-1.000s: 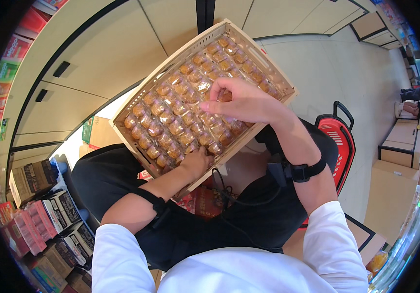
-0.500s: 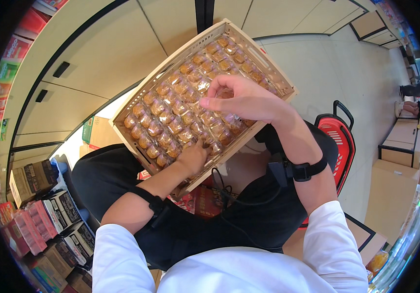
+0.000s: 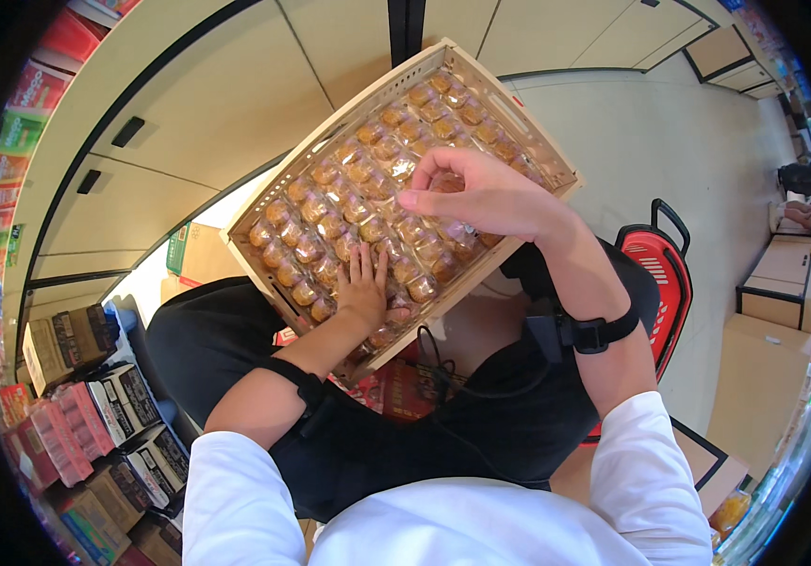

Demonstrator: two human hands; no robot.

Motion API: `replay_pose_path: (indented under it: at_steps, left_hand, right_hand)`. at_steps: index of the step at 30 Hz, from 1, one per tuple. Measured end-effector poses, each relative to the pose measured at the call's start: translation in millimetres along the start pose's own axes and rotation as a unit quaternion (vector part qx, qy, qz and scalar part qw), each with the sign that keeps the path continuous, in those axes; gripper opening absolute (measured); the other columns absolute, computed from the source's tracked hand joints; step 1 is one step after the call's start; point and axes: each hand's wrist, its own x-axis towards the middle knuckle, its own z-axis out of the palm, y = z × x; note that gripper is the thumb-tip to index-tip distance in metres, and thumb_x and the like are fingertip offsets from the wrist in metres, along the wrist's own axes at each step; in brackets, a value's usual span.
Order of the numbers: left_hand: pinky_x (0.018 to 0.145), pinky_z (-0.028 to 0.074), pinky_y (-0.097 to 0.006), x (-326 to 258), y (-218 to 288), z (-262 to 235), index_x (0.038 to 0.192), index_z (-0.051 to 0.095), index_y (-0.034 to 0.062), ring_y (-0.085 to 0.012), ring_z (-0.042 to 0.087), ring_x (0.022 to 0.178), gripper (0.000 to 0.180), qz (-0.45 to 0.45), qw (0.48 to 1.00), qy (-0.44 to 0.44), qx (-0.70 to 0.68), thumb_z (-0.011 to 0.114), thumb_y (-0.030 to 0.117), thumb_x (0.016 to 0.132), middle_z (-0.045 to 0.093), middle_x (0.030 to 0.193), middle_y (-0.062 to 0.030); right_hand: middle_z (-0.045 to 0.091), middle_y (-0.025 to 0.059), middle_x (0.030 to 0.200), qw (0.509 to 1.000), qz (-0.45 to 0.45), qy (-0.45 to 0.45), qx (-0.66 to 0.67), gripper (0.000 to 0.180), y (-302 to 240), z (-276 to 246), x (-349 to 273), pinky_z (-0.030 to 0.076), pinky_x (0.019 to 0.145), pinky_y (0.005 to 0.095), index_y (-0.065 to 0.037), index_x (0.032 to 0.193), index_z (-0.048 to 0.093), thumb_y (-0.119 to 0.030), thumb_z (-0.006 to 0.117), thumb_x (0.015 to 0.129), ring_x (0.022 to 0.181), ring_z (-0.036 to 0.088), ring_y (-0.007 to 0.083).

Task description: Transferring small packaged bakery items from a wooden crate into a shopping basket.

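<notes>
A shallow beige crate (image 3: 285, 175) with slotted walls lies slantwise before me, filled with rows of round golden-brown pastries (image 3: 360, 172) in clear wrappers. On the pastries near the crate's front side rests my left hand (image 3: 362, 294), its fingers stretched out and apart, with nothing seen in them. My right hand (image 3: 481, 196) hovers over the right half of the crate. Its thumb and forefinger come together in a pinch, and whatever may be between their tips is too small to make out. The pastries beneath that hand are partly hidden.
A red basket (image 3: 651, 274) with a black handle stands on the floor to the right. Beige cabinets (image 3: 193, 104) run behind the crate. Several cartons (image 3: 123, 401) are stacked at the left. A dark cable (image 3: 437, 368) hangs between my knees.
My left hand's fingers, bent down among the pastries before, are now stretched out flat over them, slightly farther left in the crate. The right hand keeps its pinch over the same area.
</notes>
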Motion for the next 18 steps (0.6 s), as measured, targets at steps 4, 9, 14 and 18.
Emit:
replay_pose_path:
  at_steps: [4, 9, 14, 18]
  left_hand:
    - [0.109, 0.015, -0.052, 1.0, 7.3, -11.7, 0.146, 0.005, 0.0049, -0.0401, 0.003, 0.139, 0.105, -0.036, 0.998, -0.045, 0.02, 0.046, 0.072, 0.077, 0.005, 0.149, -0.0267]
    - [0.109, 0.012, -0.051, 4.2, 0.0, -17.5, 0.146, 0.015, 0.0057, -0.0431, 0.006, 0.138, 0.093, -0.021, 0.995, 0.09, -0.039, 0.038, 0.069, 0.082, 0.008, 0.148, -0.0292]
    - [0.11, 0.007, -0.05, 17.9, -18.7, -10.9, 0.146, 0.007, 0.0047, -0.0425, 0.003, 0.138, 0.092, -0.146, 0.977, 0.123, -0.096, 0.034, 0.068, 0.085, 0.003, 0.147, -0.0304]
    - [0.11, 0.011, -0.05, 22.7, -33.3, -8.1, 0.146, -0.001, 0.0054, -0.0428, 0.006, 0.138, 0.095, -0.179, 0.971, 0.072, -0.138, 0.034, 0.069, 0.084, 0.005, 0.147, -0.0316]
  right_hand:
    - [0.057, -0.0006, 0.077, 1.0, -0.011, 0.01, 0.02, 0.024, 3.2, -1.8, 0.1, 0.041, 0.057, 0.0193, -0.005, 0.088, 0.055, -0.027, 0.064, 0.087, 0.067, 0.05, 0.0045]
    - [0.057, -0.0004, 0.075, 0.998, -0.001, 0.014, 0.056, 0.024, 2.2, -2.4, 1.5, 0.04, 0.058, 0.019, -0.005, 0.091, 0.055, -0.027, 0.064, 0.087, 0.067, 0.051, 0.0053]
    - [0.059, 0.0024, 0.082, 0.998, 0.021, 0.012, 0.063, 0.024, -5.4, -2.7, -0.5, 0.044, 0.062, 0.0204, -0.004, 0.094, 0.054, -0.026, 0.061, 0.089, 0.073, 0.055, 0.0075]
    - [0.056, 0.0118, 0.104, 0.978, 0.007, 0.0, 0.207, 0.034, -1.6, -4.9, -0.4, 0.051, 0.077, 0.0304, -0.002, 0.111, 0.051, -0.031, 0.049, 0.094, 0.097, 0.058, 0.0198]
